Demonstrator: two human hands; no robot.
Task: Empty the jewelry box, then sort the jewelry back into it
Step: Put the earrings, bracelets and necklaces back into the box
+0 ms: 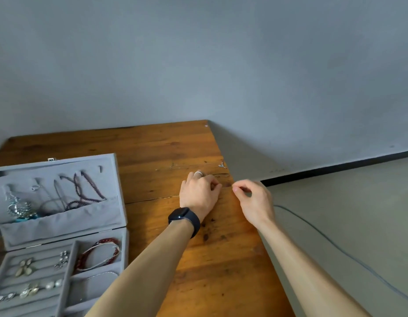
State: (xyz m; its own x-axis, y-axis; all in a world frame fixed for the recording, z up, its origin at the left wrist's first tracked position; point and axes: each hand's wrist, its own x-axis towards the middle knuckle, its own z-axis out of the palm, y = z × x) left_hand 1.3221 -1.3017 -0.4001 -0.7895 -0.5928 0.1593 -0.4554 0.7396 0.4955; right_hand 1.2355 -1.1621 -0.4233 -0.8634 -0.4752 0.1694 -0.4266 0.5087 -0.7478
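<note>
The grey jewelry box (pixel 108 167) stands open at the table's left. Dark bead necklaces (pixel 88 191) and a silver pendant (pixel 18 208) hang in its lid. Its tray holds earrings (pixel 24 267), pearl studs (pixel 53 284) and a red bracelet (pixel 100 252). Near the table's right edge, my left hand (pixel 199 193) and my right hand (pixel 253 200) each have fingertips pinched together, a small gap between them. They seem to hold a very thin chain, barely visible. A small silver pendant (pixel 222 165) and a fine chain (pixel 175 167) lie on the wood just beyond my hands.
The wooden table (pixel 152 143) ends just right of my hands, with the grey floor below. A thin cable (pixel 335 249) runs across the floor. A grey wall stands behind the table. I wear a dark watch (pixel 183 217) on my left wrist.
</note>
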